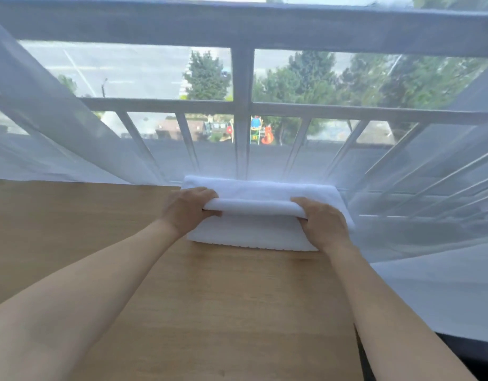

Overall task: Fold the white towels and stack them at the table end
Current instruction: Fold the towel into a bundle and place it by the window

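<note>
1. Sheer curtain (58, 138): white, translucent, hanging across the window and draping down past the desk's far and right edges.
2. Desk (210, 298): wooden top; both forearms reach forward over it.
3. White towel (254, 232): lies at the far end of the desk, right at the curtain. Its lower layer is flat on the wood; a folded layer (254, 206) is raised above the middle.
4. Left hand (186, 209): at the fold's left end. Fingers (207, 193) curled over the top of the fold, thumb underneath, gripping it.
5. Right hand (324, 222): at the fold's right end. Fingers (303, 202) curled over the top edge, thumb tucked beneath, gripping the same fold.
</note>
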### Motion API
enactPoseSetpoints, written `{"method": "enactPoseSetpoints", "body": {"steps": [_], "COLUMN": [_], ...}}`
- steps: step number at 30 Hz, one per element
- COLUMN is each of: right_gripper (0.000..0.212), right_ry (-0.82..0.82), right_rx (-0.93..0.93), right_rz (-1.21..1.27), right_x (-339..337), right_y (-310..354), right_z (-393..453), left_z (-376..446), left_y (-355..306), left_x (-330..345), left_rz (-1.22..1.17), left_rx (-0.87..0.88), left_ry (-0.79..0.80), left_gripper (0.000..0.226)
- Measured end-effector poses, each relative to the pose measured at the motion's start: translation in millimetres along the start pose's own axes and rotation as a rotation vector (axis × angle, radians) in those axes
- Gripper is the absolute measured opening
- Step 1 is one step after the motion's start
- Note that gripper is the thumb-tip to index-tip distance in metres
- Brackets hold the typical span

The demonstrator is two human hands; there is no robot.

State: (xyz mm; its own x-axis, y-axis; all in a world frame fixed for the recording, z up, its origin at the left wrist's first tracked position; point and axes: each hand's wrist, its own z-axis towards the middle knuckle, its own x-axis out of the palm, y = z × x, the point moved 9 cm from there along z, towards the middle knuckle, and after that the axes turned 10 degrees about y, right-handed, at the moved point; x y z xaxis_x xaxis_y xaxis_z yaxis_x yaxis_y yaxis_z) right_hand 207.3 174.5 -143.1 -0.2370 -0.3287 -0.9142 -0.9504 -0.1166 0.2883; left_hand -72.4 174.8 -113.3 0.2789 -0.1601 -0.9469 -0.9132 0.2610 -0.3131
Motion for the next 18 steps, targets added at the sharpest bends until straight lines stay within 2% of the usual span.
{"method": "enactPoseSetpoints", "body": {"steps": [3, 5, 9, 12, 18], "right_gripper": [0.051, 0.052, 0.054, 0.055, 0.055], "right_ry": [-0.081, -0.127, -0.191, -0.255, -0.336], "right_rx": [-0.058, -0.129, -0.222, -0.321, -0.443], "right_rz": [-0.089, -0.112, -0.135, -0.17, -0.196], "right_x": [-26.4, -37.8, -54.2, -62.5, -52.0], "right_y": [23.0, 53.3, 132.8, 203.3, 360.1], "right_z": [-11.5, -19.7, -35.2, -54.3, -89.4], "left_z": [-16.1, -38.1, -89.3, -141.3, -278.3], "left_y": [-5.8, -3.7, 30.8, 65.2, 158.0], "left_x": [-37.9, -60.3, -102.6, -138.3, -195.9], "left_rz": [0.138, 0.229, 0.3, 0.33, 0.3], "left_rx": [0.128, 0.153, 0.113, 0.103, -0.051], "left_ry": [-0.085, -0.113, -0.23, -0.337, -0.437], "left_gripper": [0.031, 0.038, 0.041, 0.031, 0.032]}}
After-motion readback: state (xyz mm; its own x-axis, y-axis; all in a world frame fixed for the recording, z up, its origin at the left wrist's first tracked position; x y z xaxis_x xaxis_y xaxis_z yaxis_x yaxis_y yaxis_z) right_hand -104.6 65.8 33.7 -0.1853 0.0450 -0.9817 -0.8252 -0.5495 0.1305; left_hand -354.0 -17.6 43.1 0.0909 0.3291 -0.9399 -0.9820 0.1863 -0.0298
